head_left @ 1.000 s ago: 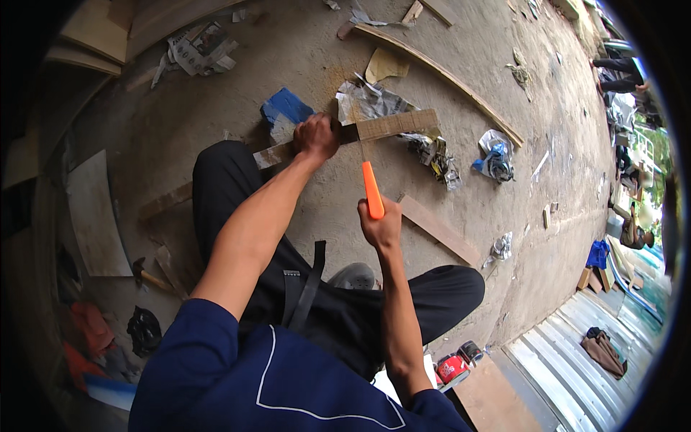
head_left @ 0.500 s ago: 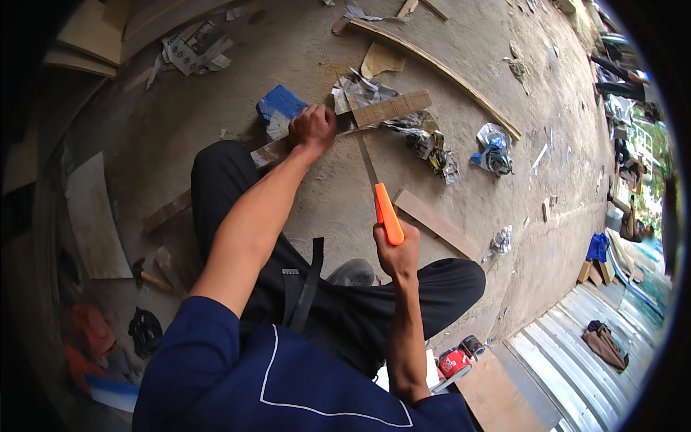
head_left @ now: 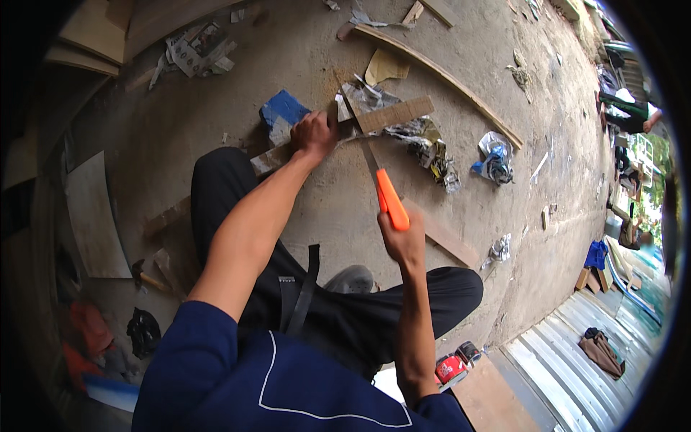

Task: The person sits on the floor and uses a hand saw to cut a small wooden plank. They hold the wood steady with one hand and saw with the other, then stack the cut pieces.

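My right hand (head_left: 403,241) is wrapped around the orange handle of a handsaw (head_left: 393,201). Its blade runs away from me and lies across a wooden board (head_left: 396,114), crossing just right of my left hand (head_left: 314,134). With fingers closed over the board's left part, that hand presses it down. A blue-and-grey block (head_left: 283,113) sits right beside my left knuckles. Crumpled newspaper (head_left: 432,147) lies under and beyond the board. What props the board underneath is mostly hidden.
A long wooden strip (head_left: 446,79) lies beyond the board, and a plank (head_left: 452,245) right of the saw. At left are a hammer (head_left: 149,279) and a pale sheet (head_left: 99,216). A red can (head_left: 451,369) stands near my right elbow. Other people (head_left: 630,114) are far right.
My right hand has pushed the saw forward, away from me, so more of its blade is past the board. My left hand stays in place on the board.
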A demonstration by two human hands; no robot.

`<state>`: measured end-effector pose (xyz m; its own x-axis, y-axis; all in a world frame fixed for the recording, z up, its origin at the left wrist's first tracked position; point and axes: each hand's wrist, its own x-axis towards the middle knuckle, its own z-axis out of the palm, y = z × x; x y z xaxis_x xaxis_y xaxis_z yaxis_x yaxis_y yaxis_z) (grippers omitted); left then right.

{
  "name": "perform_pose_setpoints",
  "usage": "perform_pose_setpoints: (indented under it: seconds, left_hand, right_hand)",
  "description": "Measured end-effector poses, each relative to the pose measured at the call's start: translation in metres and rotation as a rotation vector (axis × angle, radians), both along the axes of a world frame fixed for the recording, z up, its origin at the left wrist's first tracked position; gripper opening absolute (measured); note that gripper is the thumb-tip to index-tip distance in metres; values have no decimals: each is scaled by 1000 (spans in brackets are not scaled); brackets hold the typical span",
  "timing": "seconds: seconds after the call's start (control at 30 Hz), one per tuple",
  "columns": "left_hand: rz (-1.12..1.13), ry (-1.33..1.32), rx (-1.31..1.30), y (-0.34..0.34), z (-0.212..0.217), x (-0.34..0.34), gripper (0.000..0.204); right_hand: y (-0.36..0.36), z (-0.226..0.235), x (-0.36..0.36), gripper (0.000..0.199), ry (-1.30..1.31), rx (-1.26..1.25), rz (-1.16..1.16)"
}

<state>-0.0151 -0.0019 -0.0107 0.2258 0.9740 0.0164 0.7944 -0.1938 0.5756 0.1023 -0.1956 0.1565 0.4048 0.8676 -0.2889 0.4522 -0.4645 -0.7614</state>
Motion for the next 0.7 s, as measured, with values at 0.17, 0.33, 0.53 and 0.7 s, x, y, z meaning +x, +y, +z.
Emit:
perform_pose_setpoints:
  seconds: [0.17, 0.33, 0.53, 0.7]
  left_hand:
    - [8, 20, -49, -7, 1, 0, 27]
    - [-27, -12, -14, -6, -2, 1, 25]
    - [40, -4, -31, -3, -1, -4, 26]
    - [-33, -71, -26, -5, 7, 2, 26]
  right_hand:
    - [-18, 9, -7, 21, -41, -1, 62]
    - [40, -9, -10, 21, -40, -10, 11]
    - [-5, 23, -2, 23, -21, -84, 61]
    - [60, -7, -5, 24, -76, -46, 44]
